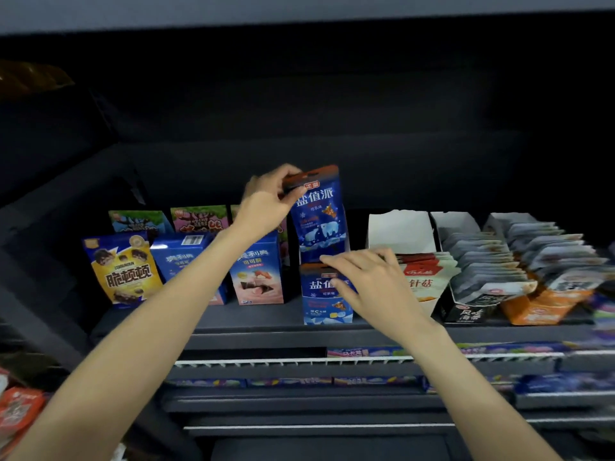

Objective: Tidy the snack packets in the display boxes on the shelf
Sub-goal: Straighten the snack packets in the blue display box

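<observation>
Fingers (289,181) of the left hand (266,207) pinch the top edge of a blue snack packet (317,211), held upright above its blue display box (327,294) on the dark shelf (253,316). Right hand (372,281) lies flat, fingers straight, across the box front. White display box (401,232) just beside; packet rows (492,261) further right.
</observation>
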Demonstrator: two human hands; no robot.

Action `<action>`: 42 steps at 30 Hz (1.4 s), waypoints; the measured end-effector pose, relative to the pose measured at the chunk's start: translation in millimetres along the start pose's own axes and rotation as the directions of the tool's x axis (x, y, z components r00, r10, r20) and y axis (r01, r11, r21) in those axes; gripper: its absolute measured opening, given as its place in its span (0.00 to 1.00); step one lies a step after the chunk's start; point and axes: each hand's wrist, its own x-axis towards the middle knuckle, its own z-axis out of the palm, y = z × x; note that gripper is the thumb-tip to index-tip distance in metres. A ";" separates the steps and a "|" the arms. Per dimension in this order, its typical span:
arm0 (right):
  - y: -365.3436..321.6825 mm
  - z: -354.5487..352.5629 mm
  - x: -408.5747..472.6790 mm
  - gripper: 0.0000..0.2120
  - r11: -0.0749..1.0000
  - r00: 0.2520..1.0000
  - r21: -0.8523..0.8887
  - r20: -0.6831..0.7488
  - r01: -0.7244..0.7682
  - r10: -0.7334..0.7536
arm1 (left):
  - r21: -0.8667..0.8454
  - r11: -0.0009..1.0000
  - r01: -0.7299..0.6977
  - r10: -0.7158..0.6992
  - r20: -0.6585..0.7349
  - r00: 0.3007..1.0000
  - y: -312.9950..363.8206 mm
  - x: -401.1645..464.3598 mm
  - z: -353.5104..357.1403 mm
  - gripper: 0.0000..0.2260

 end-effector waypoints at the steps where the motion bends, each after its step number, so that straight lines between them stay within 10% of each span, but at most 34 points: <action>1: 0.1 -0.2 -0.2 0.17 1.000 1.000 -0.002 -0.001 0.003 -0.003 | 0.042 0.999 -0.011 0.010 0.025 1.000 -2.5 0.3 5.2 0.08; 11: 6.0 -0.5 -2.7 0.18 0.999 0.997 -0.003 0.075 0.033 -0.032 | 0.465 0.874 -0.137 -0.058 0.382 0.922 -19.0 16.8 39.7 0.11; 18: 8.3 -0.9 -0.2 0.18 0.999 0.995 0.022 0.095 0.034 -0.036 | 0.733 0.605 -0.309 0.077 0.333 0.940 -17.9 13.9 48.8 0.16; 22: 9.8 -1.8 -0.9 0.19 0.997 0.994 0.058 0.088 0.059 -0.064 | 0.397 0.881 -0.259 0.159 0.268 0.950 -8.9 2.5 23.6 0.10; 26: 10.4 -4.9 -1.7 0.17 0.992 0.995 0.098 0.062 0.074 -0.081 | -0.085 0.996 -0.033 0.073 0.520 0.851 -0.4 -27.5 -11.9 0.08; 42: 6.3 -13.8 0.4 0.17 0.990 0.990 0.102 0.095 0.093 -0.102 | 0.118 0.969 -0.218 0.088 0.659 0.747 -11.7 -32.6 4.5 0.12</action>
